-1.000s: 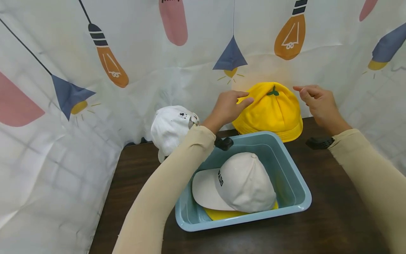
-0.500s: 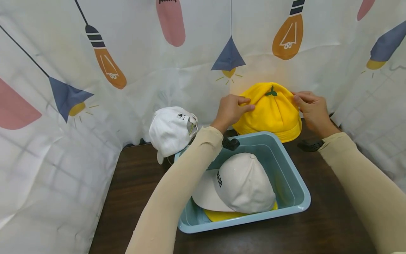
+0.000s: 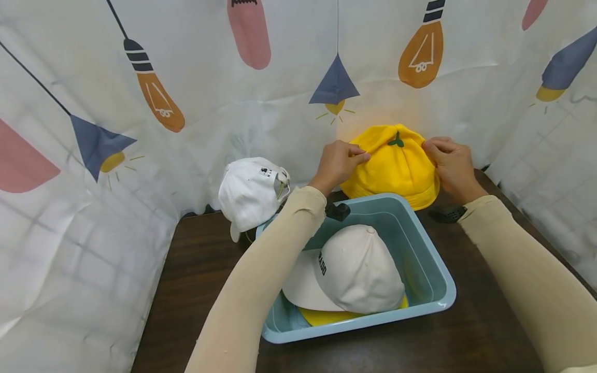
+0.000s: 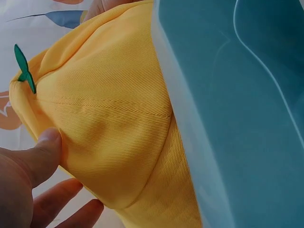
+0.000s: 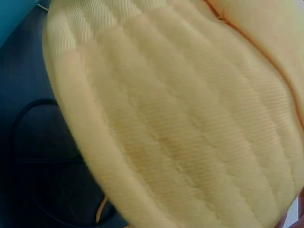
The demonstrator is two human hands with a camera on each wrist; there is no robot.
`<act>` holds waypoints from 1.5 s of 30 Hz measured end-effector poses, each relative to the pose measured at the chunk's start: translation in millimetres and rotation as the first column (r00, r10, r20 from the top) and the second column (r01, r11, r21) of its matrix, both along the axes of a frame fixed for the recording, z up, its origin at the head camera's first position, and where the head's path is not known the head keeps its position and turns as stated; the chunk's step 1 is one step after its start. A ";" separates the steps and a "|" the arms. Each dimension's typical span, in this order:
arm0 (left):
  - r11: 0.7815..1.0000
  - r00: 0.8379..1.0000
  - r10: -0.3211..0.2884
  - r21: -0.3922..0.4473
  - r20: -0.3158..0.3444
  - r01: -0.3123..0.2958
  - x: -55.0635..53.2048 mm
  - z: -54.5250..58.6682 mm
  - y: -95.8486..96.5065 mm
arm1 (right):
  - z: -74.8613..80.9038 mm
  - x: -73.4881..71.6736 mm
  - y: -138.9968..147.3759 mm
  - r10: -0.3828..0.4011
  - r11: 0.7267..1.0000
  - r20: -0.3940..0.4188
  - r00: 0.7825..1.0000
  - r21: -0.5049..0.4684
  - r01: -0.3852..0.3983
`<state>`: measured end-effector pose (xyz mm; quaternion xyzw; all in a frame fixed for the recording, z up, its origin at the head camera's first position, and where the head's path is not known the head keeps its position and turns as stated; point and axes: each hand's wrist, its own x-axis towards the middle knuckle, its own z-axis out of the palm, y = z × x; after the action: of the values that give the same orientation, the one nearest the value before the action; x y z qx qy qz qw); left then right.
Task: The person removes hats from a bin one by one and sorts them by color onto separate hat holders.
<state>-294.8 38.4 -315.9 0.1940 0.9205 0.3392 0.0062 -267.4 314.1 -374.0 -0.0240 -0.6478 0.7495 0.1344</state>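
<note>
A yellow bucket hat (image 3: pixel 396 168) with a green sprout on top stands behind the blue tub, near the curtain. My left hand (image 3: pixel 337 163) pinches its left side; in the left wrist view the thumb (image 4: pixel 47 147) presses the yellow cloth, with other fingers behind it. On the hat's opposite side, my right hand (image 3: pixel 451 165) pinches the cloth near the crown. The right wrist view is filled by the hat's stitched brim (image 5: pixel 166 123), and that hand is mostly hidden there. Inside the blue tub (image 3: pixel 426 259) lies a cream cap (image 3: pixel 359 269) on top of something yellow (image 3: pixel 322 316).
A white cap (image 3: pixel 249 191) sits left of the tub, partly behind my left sleeve (image 3: pixel 256 280). A patterned white curtain (image 3: pixel 280 119) rises behind the dark wooden table (image 3: pixel 182 290). A dark cable (image 5: pixel 28 111) lies by the hat in the right wrist view.
Both hands have come in to the yellow hat, the right one moving left, and now pinch its sides. The hat has shifted slightly left and its crown looks squeezed.
</note>
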 end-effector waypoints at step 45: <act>0.990 0.981 -0.142 -0.032 -0.134 0.139 90.5 64.0 -116.1 | 67.9 65.6 -38.1 0.233 0.769 -0.170 0.958 0.636 -0.074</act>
<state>-204.3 -77.6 -251.9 0.2812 0.9065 0.3134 -0.0303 -201.8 276.0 -306.1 0.1654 -0.8374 0.4990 0.1497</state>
